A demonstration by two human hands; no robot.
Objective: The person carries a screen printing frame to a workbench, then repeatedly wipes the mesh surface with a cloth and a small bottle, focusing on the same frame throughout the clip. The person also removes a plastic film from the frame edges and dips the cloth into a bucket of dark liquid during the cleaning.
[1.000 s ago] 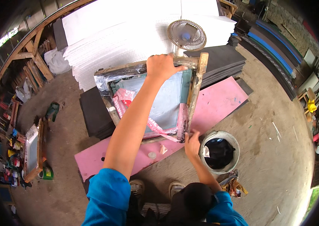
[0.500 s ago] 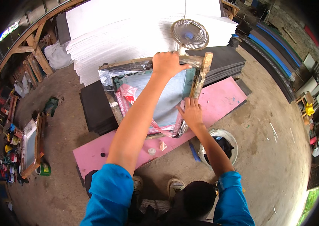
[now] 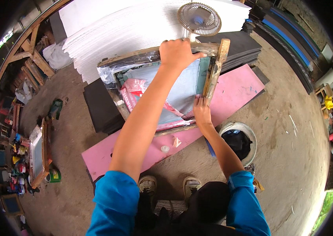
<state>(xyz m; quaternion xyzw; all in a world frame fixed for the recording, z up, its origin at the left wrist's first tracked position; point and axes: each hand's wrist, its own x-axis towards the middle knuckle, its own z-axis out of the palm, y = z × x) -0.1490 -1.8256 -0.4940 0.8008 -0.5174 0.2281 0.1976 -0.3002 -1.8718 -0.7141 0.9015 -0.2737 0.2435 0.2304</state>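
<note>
A wooden screen-printing frame (image 3: 150,57) with pale mesh leans tilted over a pink foam sheet (image 3: 237,84). My left hand (image 3: 176,55) is closed over its far rail, thumb along the wood. At the lower right corner, my right hand (image 3: 202,112) has its fingers bunched against the inner side of the right rail. A loose pink tape strip (image 3: 170,108) runs across the mesh to this hand; my own fingers hide the grip itself. More red and pink printed film (image 3: 135,86) lies crumpled at the mesh's left side. Clear plastic (image 3: 109,74) wraps the far left corner.
A desk fan (image 3: 199,19) stands behind the frame, before stacked white sheets (image 3: 127,23). Black sheets (image 3: 99,106) lie at the left and behind. A pail (image 3: 255,143) holding black material is at the right. A small clear cap (image 3: 165,149) sits on the pink sheet.
My right hand has shifted slightly up the rail, and the tape along the lower right edge no longer lies as it did. My left hand keeps its hold on the far rail.
</note>
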